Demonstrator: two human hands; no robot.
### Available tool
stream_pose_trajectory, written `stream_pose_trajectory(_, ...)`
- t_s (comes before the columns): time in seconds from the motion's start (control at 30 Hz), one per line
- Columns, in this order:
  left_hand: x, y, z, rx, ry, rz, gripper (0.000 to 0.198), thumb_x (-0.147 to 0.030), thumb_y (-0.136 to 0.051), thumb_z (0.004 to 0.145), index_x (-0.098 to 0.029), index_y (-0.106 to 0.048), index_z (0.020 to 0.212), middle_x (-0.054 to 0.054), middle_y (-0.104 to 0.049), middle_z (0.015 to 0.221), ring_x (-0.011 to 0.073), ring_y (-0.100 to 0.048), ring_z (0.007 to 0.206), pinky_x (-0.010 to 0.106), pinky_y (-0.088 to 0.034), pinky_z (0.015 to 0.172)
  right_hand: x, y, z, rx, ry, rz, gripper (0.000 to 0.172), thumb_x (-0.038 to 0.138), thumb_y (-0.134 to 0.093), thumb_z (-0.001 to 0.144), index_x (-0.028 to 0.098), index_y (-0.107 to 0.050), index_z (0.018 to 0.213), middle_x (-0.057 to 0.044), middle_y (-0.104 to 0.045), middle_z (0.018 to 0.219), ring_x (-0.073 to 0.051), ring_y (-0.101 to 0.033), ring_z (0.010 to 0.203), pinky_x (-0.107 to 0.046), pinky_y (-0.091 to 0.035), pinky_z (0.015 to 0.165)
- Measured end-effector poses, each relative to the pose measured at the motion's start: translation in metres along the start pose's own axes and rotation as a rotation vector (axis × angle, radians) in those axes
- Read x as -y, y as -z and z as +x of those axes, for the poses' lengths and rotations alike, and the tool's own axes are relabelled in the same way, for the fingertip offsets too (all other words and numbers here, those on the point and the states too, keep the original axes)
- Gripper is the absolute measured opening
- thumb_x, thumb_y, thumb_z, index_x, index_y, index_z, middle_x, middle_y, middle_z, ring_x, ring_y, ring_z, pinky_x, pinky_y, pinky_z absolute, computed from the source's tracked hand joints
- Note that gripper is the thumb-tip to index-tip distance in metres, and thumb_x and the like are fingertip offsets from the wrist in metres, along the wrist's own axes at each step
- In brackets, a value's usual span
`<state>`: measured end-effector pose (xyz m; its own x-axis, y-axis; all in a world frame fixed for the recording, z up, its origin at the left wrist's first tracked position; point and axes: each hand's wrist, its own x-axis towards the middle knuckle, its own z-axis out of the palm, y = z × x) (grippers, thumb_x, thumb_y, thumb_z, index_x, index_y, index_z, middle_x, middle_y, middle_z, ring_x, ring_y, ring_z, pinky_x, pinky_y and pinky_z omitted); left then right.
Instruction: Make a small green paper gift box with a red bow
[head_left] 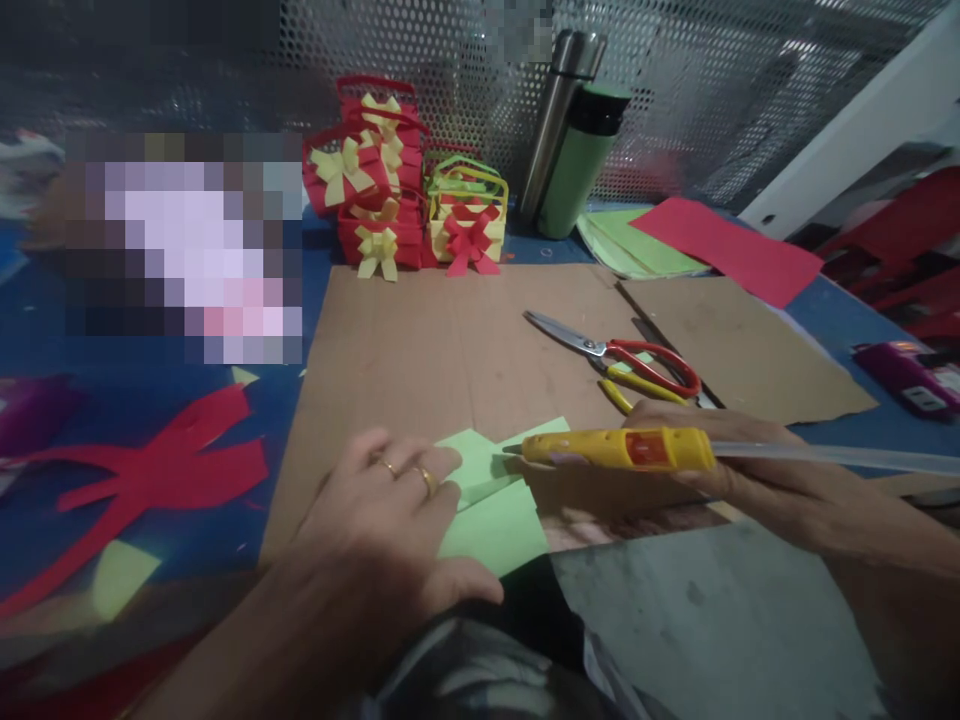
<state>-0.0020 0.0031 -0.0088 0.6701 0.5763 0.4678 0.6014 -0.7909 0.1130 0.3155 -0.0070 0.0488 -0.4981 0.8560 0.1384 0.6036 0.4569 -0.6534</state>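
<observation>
My right hand (750,480) is closed round a yellow hot glue gun (600,448), with a long translucent glue stick (832,457) running out of its rear to the right. Its dark nozzle touches or hovers just over a folded piece of light green paper (499,530); which of the two I cannot tell. From the left, my left hand (390,520) grips that paper, fingers on top and thumb along the near edge, two rings on its fingers. Beyond the glue gun, scissors (592,347) with red and yellow handles lie on a cardboard sheet (420,340).
Small red paper baskets (382,235) with yellow bows stand at the back, beside a yellow one (465,235) with a red bow. A green bottle (577,165) and a steel flask (551,130) rise behind. Red paper cutouts (161,460) lie left; red sheets (727,240) lie right.
</observation>
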Motion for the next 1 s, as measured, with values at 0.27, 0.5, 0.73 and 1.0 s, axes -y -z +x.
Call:
stream_pose_trajectory(0.27, 0.004, -0.005, -0.002, 0.02, -0.032, 0.011, 0.056, -0.07, -0.054, 0.092, -0.019, -0.077, 0.088, 0.011, -0.079, 0.102, 0.0287, -0.069, 0.097, 0.047, -0.043, 0.096, -0.011, -0.009, 0.007, 0.031, 0.099, -0.022, 0.035, 0.053, -0.042, 0.104, 0.032, -0.07, 0.103, -0.002, -0.075, 0.097, -0.021, -0.071, 0.084, -0.03, -0.058, 0.075)
stream_pose_trajectory(0.5, 0.003, -0.005, -0.001, -0.004, -0.041, -0.011, 0.056, -0.066, -0.05, 0.096, -0.018, -0.076, 0.085, 0.01, -0.079, 0.101, 0.0279, -0.069, 0.097, 0.047, -0.042, 0.097, -0.007, -0.009, 0.013, 0.12, 0.09, -0.016, 0.046, 0.054, -0.037, 0.106, 0.025, -0.07, 0.093, -0.005, -0.073, 0.092, -0.021, -0.068, 0.082, -0.031, -0.055, 0.077)
stream_pose_trajectory(0.73, 0.002, -0.009, -0.001, -0.081, -0.042, -0.03, 0.059, -0.065, -0.045, 0.098, -0.017, -0.075, 0.082, 0.01, -0.08, 0.097, 0.026, -0.069, 0.094, 0.045, -0.042, 0.095, -0.008, -0.005, 0.012, 0.083, 0.159, -0.051, 0.043, 0.05, -0.034, 0.107, 0.028, -0.069, 0.096, -0.004, -0.072, 0.089, -0.019, -0.067, 0.077, -0.028, -0.054, 0.07)
stream_pose_trajectory(1.0, 0.004, -0.011, 0.0, -0.098, -0.067, -0.021, 0.059, -0.064, -0.042, 0.1, -0.018, -0.073, 0.08, 0.009, -0.079, 0.094, 0.025, -0.067, 0.091, 0.043, -0.042, 0.092, -0.008, -0.007, 0.017, 0.145, 0.09, -0.008, 0.041, 0.051, -0.037, 0.107, 0.024, -0.067, 0.096, -0.005, -0.069, 0.09, -0.019, -0.066, 0.083, -0.03, -0.053, 0.076)
